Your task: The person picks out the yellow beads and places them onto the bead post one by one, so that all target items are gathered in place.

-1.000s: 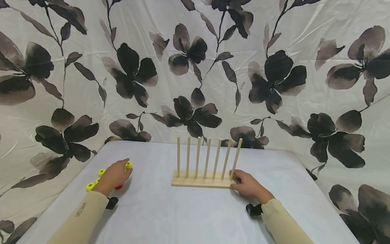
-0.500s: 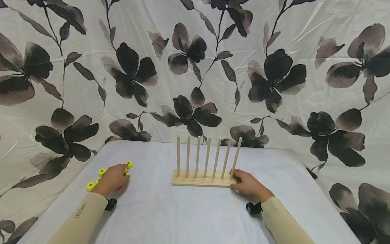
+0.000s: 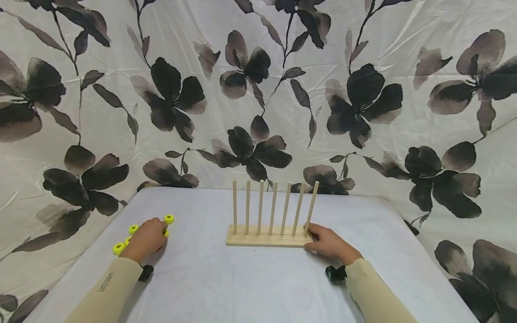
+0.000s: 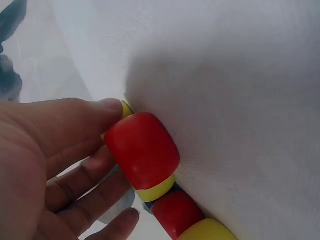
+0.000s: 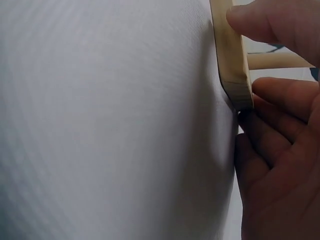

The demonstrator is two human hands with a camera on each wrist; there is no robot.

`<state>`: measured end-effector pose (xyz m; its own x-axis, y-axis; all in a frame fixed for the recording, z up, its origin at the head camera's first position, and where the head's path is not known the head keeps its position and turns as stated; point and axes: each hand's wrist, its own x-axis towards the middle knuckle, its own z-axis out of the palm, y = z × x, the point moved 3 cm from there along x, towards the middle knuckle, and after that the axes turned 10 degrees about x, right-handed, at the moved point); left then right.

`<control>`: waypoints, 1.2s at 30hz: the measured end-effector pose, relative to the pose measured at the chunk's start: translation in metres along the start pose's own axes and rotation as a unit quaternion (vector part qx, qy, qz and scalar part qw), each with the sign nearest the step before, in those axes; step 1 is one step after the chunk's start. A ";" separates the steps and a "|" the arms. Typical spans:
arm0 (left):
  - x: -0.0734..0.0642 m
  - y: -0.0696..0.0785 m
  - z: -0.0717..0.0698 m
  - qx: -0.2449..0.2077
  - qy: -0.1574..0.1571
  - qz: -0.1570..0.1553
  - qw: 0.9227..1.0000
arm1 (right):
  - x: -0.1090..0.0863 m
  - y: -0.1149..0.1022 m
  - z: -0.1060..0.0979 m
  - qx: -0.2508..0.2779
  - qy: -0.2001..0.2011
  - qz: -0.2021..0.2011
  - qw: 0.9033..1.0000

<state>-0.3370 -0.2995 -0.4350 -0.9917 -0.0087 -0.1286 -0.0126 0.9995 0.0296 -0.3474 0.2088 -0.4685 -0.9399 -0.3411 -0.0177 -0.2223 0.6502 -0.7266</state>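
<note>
My left hand (image 3: 147,240) is low over a group of beads on the left side of the table. In the left wrist view its thumb and a finger pinch a yellow bead (image 4: 128,109), mostly hidden behind a large red bead (image 4: 142,150). My right hand (image 3: 329,244) grips the right end of a wooden peg stand (image 3: 266,241), a flat base with a row of several upright dowels. In the right wrist view its thumb (image 5: 250,20) presses one side of the base, with the fingers curled at the end beside a dowel (image 5: 277,61).
Other yellow beads (image 3: 119,248) lie left of the left hand, and one yellow bead (image 3: 169,219) sits just beyond its fingertips. Another red bead (image 4: 179,212) lies in the row below. A white cloth covers the table (image 3: 226,287), and a floral curtain (image 3: 258,89) hangs behind it.
My left hand has drawn back slightly from the farthest yellow bead to one nearer. The red bead seen beneath it earlier is now hidden in the head view. The right hand stays on the stand.
</note>
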 end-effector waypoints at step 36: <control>-0.009 0.036 -0.021 -0.003 0.104 0.082 0.991 | 0.003 0.010 -0.008 0.006 -0.009 0.017 1.000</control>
<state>-0.3311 -0.2645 -0.4119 -0.9855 0.1469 0.0845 0.1505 0.9879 0.0383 -0.3543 0.2199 -0.4698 -0.9418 -0.3317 -0.0542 -0.1878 0.6530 -0.7337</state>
